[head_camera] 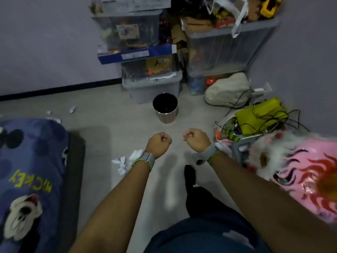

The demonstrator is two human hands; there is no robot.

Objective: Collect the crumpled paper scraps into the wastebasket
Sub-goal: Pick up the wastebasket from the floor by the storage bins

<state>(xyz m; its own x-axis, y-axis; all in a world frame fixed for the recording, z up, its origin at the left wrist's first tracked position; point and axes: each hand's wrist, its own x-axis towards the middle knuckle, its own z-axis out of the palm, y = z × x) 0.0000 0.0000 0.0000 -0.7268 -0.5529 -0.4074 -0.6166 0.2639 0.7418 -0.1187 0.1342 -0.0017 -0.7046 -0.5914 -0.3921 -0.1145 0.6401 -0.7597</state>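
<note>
- Left hand (pixel 159 143) and right hand (pixel 196 138) are both curled into fists, side by side with a small gap, held out above the grey floor (pixel 113 143); nothing visible inside either fist.
- Each wrist wears a grey band.
- Just left of the left wrist, crumpled paper scraps (pixel 121 164) lie on the floor.
- Beyond the fists stands the wastebasket (pixel 165 107), upright, its dark mouth open.
- Farther left, more scraps (pixel 72 109) lie near a Mickey blanket (pixel 31 161).

White crumpled paper scraps (pixel 120 164) lie on the floor, apart from the upright, dark-lined wastebasket (pixel 165 108).
</note>
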